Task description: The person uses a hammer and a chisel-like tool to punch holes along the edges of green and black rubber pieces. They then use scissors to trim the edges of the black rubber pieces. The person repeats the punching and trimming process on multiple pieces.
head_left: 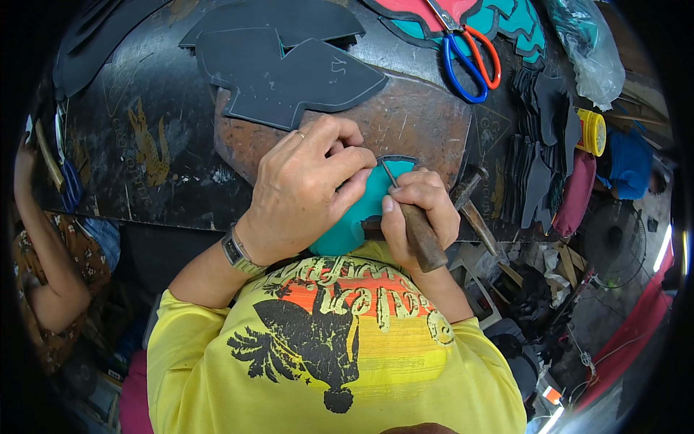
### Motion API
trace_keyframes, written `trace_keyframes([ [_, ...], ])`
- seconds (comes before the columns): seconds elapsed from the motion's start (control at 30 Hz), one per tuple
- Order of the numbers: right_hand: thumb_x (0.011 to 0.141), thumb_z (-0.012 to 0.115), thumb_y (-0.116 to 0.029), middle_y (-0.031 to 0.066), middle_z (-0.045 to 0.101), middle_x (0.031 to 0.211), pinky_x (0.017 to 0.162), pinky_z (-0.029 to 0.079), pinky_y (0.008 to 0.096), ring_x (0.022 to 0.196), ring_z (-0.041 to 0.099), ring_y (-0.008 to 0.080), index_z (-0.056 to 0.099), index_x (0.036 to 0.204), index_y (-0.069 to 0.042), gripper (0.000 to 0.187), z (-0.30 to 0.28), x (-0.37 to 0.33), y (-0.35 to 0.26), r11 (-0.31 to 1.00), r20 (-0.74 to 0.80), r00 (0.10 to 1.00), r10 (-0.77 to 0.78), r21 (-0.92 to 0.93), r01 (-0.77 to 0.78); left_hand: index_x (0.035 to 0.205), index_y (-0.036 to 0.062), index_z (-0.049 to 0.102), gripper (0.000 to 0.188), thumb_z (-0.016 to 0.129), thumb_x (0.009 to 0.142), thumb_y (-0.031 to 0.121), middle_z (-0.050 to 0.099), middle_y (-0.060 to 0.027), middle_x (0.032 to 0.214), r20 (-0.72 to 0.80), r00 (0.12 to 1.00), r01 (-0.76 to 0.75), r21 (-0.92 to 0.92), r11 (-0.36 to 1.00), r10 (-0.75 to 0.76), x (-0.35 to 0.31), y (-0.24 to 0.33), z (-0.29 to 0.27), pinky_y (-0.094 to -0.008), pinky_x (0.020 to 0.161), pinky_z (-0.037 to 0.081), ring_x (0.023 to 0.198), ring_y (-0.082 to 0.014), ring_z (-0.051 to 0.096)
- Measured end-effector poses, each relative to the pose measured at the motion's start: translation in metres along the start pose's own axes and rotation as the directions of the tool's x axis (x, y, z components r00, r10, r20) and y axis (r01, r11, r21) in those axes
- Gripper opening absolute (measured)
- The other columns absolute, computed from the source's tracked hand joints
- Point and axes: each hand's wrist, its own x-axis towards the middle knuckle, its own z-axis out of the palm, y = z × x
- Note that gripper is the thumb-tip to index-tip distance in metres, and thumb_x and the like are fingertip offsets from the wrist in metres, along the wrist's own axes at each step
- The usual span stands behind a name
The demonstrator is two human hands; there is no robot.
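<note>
My right hand [426, 206] is wrapped round the wooden handle of an awl [421, 237]. The awl's thin metal shaft slants up and left to the dark edge of a curved teal piece [356, 217], seemingly of leather or fabric. My left hand [311, 184] has its fingers curled and grips that piece close to the same edge; its fingertips are partly hidden. The piece hangs over the table's near edge towards my yellow shirt. Under its far part lies a worn brown board [423, 119].
Dark cut panels [289, 79] lie beyond my hands. Scissors [470, 61] with blue and orange handles are at the far right, near teal and pink pieces [517, 29]. A hammer [473, 210] and stacked dark pieces [535, 145] are at right. Another person's arm [54, 275] is at left.
</note>
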Motion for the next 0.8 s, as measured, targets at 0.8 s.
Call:
trace_keyframes([
  [0.8, 0.075, 0.074, 0.005, 0.0151, 0.065, 0.078, 0.063, 0.053, 0.0352, 0.068, 0.067, 0.0275, 0.064, 0.092, 0.000, 0.020, 0.0010, 0.0000, 0.0033, 1.000, 0.007, 1.000, -0.010, 0.016, 0.009, 0.091, 0.0070, 0.078, 0.020, 0.083, 0.072, 0.003, 0.068, -0.0038, 0.094, -0.008, 1.000, -0.016, 0.055, 0.998, 0.016, -0.0041, -0.0019, -0.0037, -0.0342, 0.070, 0.052, 0.081, -0.0208, 0.063],
])
